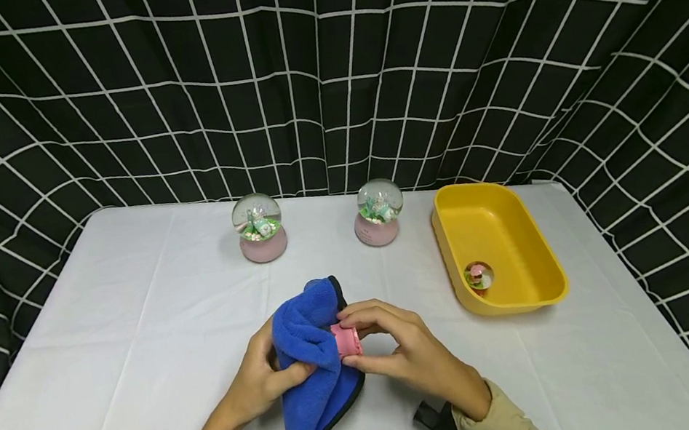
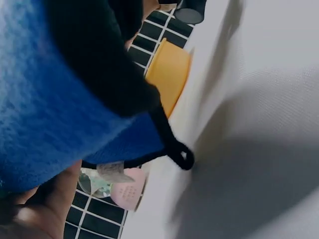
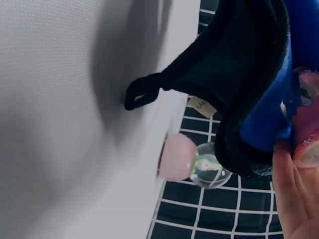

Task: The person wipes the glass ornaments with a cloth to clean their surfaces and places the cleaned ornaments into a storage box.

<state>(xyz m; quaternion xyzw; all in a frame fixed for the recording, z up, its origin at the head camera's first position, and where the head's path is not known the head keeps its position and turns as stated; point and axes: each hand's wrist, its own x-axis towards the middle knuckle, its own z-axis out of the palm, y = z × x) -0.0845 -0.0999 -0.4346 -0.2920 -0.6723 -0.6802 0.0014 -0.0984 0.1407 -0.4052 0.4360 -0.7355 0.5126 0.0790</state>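
Over the middle front of the table, my left hand [image 1: 261, 377] grips a blue cloth [image 1: 313, 366] with a black edge, folded around one end of a small snow globe. My right hand [image 1: 395, 336] pinches the globe's pink base [image 1: 347, 341] between thumb and fingers. In the right wrist view, the base [image 3: 308, 122] and a bit of clear glass show beside the cloth [image 3: 266, 119]; most of the ball is hidden. The cloth's hanging loop [image 2: 184, 157] and a pale tag stick out in the left wrist view.
Two larger snow globes with pink bases stand at the back, one on the left [image 1: 261, 230] and one on the right [image 1: 377, 214]. A yellow tub [image 1: 507, 240] stands on the right, holding a small globe [image 1: 479, 277]. Black gridded curtain [image 1: 297, 67] surrounds the white table [image 1: 156, 330].
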